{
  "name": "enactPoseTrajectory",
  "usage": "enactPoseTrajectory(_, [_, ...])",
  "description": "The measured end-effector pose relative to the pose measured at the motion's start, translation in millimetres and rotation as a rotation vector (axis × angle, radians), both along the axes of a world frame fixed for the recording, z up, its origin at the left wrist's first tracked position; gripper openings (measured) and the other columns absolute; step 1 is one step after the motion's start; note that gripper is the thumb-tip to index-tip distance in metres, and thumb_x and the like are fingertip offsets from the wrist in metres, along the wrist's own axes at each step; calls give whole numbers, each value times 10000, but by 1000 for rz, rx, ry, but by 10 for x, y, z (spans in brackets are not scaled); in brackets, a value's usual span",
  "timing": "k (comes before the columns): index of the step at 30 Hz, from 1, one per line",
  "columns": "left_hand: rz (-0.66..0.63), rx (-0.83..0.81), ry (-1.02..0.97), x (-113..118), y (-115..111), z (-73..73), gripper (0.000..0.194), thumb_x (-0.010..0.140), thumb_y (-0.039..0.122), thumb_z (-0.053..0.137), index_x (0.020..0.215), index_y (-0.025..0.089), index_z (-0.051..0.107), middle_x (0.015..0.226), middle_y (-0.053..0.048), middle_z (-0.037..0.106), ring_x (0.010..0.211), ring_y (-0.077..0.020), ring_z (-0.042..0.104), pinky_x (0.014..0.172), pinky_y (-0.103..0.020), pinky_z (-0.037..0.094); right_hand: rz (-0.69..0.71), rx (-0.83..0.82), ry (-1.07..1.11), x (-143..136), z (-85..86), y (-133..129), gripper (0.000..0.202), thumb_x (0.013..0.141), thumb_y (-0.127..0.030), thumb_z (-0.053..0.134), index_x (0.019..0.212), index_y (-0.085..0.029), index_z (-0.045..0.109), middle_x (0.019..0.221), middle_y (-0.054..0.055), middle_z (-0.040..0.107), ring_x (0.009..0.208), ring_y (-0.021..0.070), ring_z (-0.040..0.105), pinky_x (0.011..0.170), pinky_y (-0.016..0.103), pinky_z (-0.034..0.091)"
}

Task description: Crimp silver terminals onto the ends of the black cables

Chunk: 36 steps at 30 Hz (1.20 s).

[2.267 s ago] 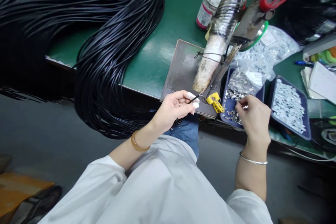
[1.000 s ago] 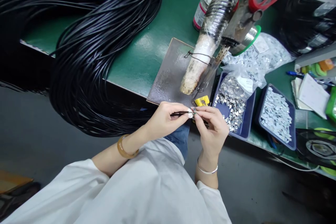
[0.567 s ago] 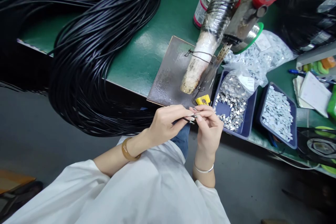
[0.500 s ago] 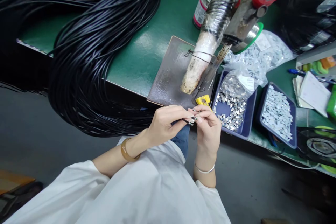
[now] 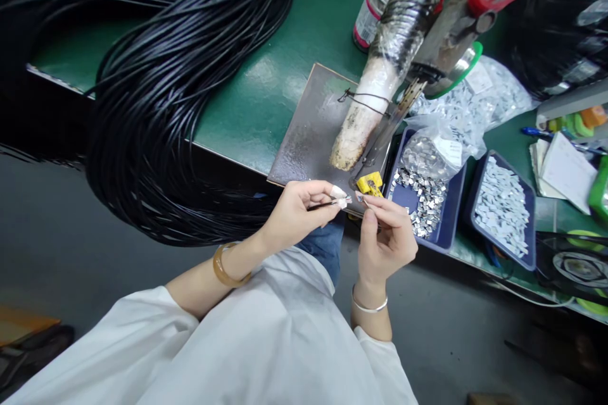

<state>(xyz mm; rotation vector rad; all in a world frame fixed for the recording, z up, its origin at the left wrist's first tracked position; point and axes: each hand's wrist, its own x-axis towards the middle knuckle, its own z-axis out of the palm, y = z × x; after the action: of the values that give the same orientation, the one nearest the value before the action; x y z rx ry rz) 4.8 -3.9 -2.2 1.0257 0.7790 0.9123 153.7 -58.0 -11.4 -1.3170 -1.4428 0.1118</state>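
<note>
Between the thumb and forefinger of my left hand [image 5: 299, 210] is the end of a thin black cable [image 5: 319, 205]. White covers the tip of the forefinger. My right hand [image 5: 387, 234] pinches a small shiny metal piece [image 5: 360, 197], just right of the cable's tip and apart from it. Right behind the fingertips sits a yellow block [image 5: 370, 184], at the lower end of the soldering fixture. A large bundle of black cables [image 5: 190, 95] hangs over the bench edge on the left.
A grey plate [image 5: 304, 133] lies under a wrapped hose [image 5: 363, 104] on the green bench [image 5: 247, 107]. To the right are a blue tray [image 5: 449, 228] of small metal pieces and another tray [image 5: 532, 234] of pale pieces. A jar [image 5: 368, 19] stands behind.
My hands have drawn apart; the right hand moved right with the small metal piece. My left hand has shifted slightly up and still holds the cable.
</note>
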Motion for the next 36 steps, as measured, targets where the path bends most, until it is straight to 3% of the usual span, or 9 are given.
enactPoseTrajectory(6, [-9,3,-32,30,45,37,38,746,164,731,736,128,728,632,7,662,588,-83,560,594,-184,471,24,101,-162,3,14,4,234,840,-94,707,1002,-261,674,977,11,776,866,171,757,765,340,640])
enactPoseTrajectory(12, [-2,-14,-16,12,73,19,104,767,218,726,756,120,758,737,-34,731,679,-111,615,685,-210,512,27,45,-48,21,-30,18,199,862,-81,663,976,-244,652,962,13,776,888,174,764,769,336,634])
enactPoseTrajectory(21, [-15,-22,10,0,81,38,131,747,238,726,693,119,727,661,-13,658,626,-103,545,622,-214,461,38,80,-201,29,-50,20,215,844,-108,703,990,-259,657,994,15,797,872,181,779,768,328,642])
enactPoseTrajectory(31, [18,84,149,23,21,-7,167,812,215,650,682,115,681,602,14,526,571,-73,411,531,-202,331,32,67,-351,41,-3,39,302,833,-68,730,1068,-250,680,1081,20,795,914,159,779,799,270,631])
enactPoseTrajectory(36, [-9,85,140,41,26,22,142,821,204,639,744,106,707,646,1,573,571,-68,417,532,-201,337,-5,-32,-256,35,81,72,181,844,-108,730,924,-258,668,907,-20,772,815,140,742,758,293,605])
